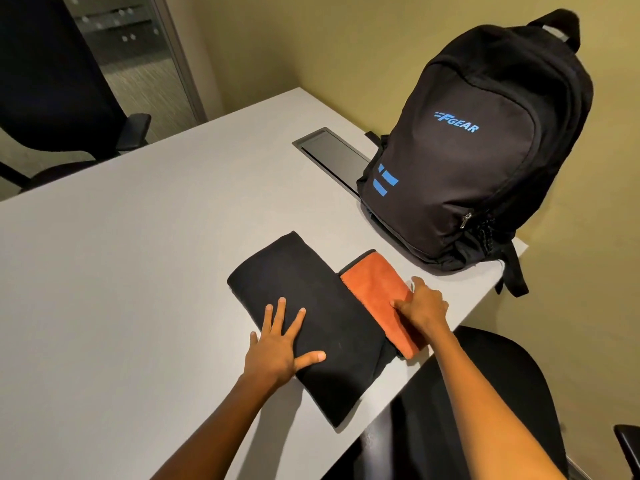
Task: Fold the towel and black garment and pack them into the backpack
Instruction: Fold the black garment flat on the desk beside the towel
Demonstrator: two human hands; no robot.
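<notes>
Folded black garment [311, 317] at bench [138, 271] centre, left hand [282, 344] flat on it, fingers spread. Folded orange towel [377, 299] touching at 3 o'clock, right hand [424, 306] gripping its edge. Black F Gear backpack [474, 147] upright, zipped, 1 o'clock.

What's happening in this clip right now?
A person has a folded black garment and a folded orange towel side by side on the table. The left hand presses flat on the garment; the right hand grips the towel. The backpack stands behind, apparently zipped, nothing packed yet.
</notes>
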